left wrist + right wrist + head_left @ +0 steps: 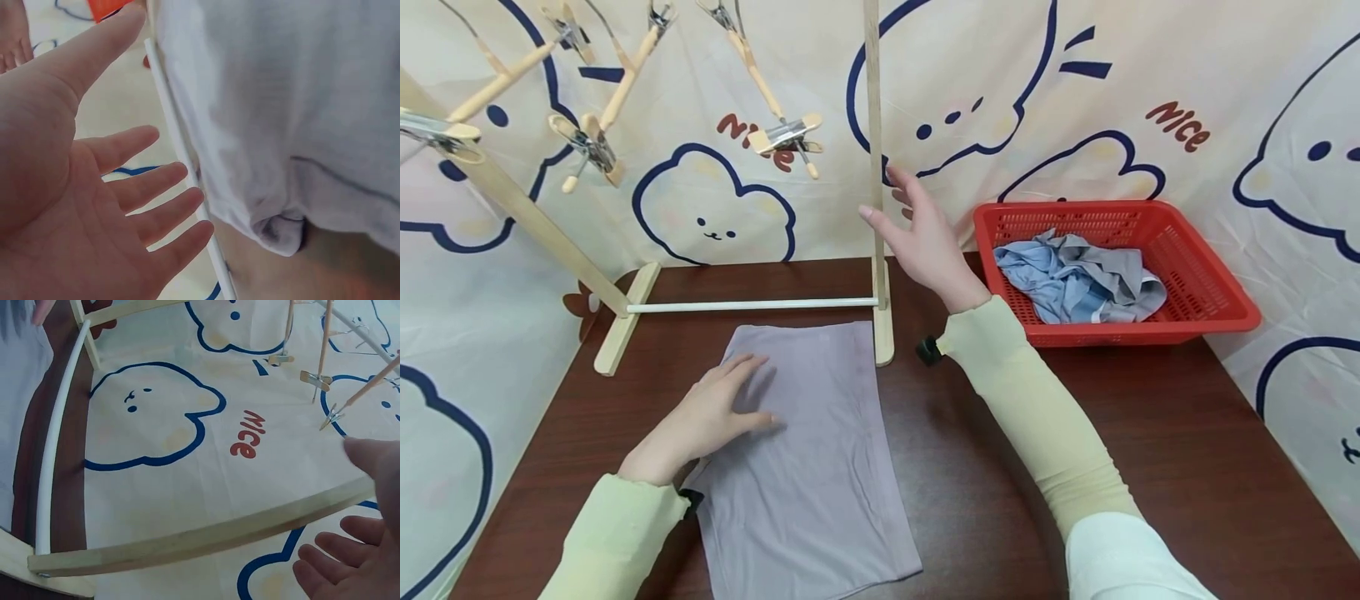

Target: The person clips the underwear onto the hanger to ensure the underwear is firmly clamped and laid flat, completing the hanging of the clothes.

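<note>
1. In front of the wooden rack [565, 250], on a dark table [1187, 417]: a lavender garment [820, 500], laid out fairly flat, far edge near the rack's white rod [752, 305], far right corner just beside the rack's right foot [884, 337].
2. Also in front of the rack, over the left side of the garment: the left hand [707, 417], thumb well apart from the fingers, fingers spaced in the left wrist view, nothing gripped. Cannot tell whether touching the cloth.
3. At the rack's right upright [872, 100], mostly to the right of it: the right hand [928, 237], raised above the table, thumb spread from the slightly bent fingers, nothing gripped. Cannot tell whether touching the wood.
4. Hanging around the upper left part of the rack: wooden hangers [628, 75] bearing metal-sprung clips [786, 133].
5. To the right of the rack: a red basket [1142, 336] of perforated plastic, holding crumpled blue and gray cloths [1060, 275].
6. Behind the rack: a pale backdrop [835, 225], printed with blue-outlined cartoon faces and the red word "nice".
7. Reaching toward the rack: pale green sleeves [1045, 425].
</note>
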`<state>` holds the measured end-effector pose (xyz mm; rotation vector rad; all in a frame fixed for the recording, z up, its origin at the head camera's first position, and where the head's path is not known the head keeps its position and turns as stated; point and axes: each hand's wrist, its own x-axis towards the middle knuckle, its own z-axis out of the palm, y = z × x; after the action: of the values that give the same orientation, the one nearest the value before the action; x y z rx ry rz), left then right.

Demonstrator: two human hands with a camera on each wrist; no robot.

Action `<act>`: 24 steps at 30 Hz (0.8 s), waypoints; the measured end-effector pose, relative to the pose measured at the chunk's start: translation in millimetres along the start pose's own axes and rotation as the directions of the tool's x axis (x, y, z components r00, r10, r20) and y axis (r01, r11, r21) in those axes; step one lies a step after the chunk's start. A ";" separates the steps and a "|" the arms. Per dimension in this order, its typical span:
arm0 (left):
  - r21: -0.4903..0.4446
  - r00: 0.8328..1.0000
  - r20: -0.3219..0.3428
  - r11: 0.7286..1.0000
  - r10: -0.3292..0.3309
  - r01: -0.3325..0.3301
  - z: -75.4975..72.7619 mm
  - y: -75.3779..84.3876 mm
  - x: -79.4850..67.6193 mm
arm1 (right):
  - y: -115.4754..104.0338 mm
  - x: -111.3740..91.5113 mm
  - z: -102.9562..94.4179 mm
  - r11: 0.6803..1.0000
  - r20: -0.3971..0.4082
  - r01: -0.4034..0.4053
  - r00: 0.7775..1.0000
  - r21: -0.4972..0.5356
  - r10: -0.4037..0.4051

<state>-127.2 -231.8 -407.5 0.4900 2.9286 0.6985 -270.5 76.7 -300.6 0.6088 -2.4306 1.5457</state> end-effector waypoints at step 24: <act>-0.051 0.910 -0.413 0.998 -0.042 0.022 -42.4 3.4 13.9 | 4.6 14.0 13.7 0.995 -0.123 0.094 0.988 0.041 -0.089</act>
<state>-146.2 -242.3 -368.3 0.3193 3.2902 0.9700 -284.3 62.8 -305.0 0.6075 -2.2524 1.5587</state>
